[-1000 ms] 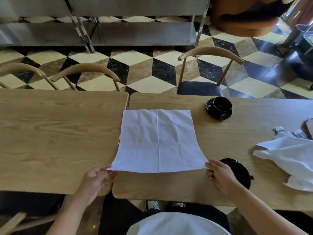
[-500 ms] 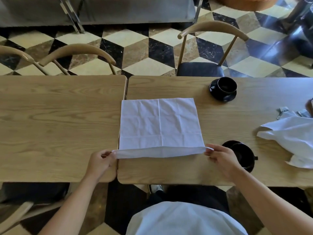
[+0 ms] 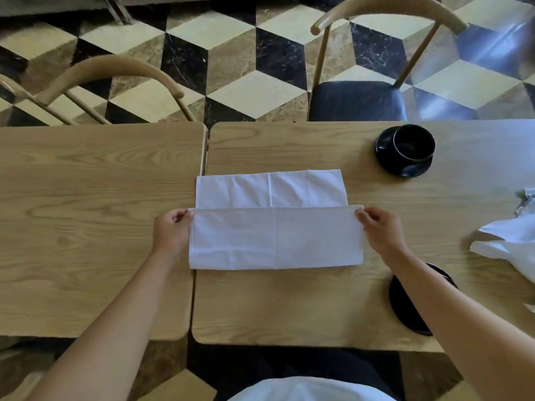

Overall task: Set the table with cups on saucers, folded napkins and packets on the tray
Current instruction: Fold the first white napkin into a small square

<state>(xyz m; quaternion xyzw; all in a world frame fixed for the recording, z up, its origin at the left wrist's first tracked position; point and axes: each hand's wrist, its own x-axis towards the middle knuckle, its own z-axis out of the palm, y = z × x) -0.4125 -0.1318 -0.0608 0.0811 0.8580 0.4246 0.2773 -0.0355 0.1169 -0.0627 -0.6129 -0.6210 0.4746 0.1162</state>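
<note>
**Both hands pinching the napkin's folded-over edge**

Pinching the two ends of the napkin's [image 3: 275, 238] near flap, the left hand [image 3: 170, 231] and the right hand [image 3: 380, 231] are holding it between thumb and curled fingers, one hand at each corner. The flap is lying folded over the napkin's near half, and a strip of the far half is showing beyond it. The white napkin is sitting on the right-hand wooden table [image 3: 289, 308], its left edge reaching the gap beside the left-hand table [image 3: 86, 227]. A black cup [image 3: 414, 143] is standing on a black saucer [image 3: 385, 151] toward the far right of that table. Another dark saucer [image 3: 405, 311] is lying partly hidden under the right forearm. Crumpled white cloth [image 3: 512, 244] is lying at the right edge of view.
</note>
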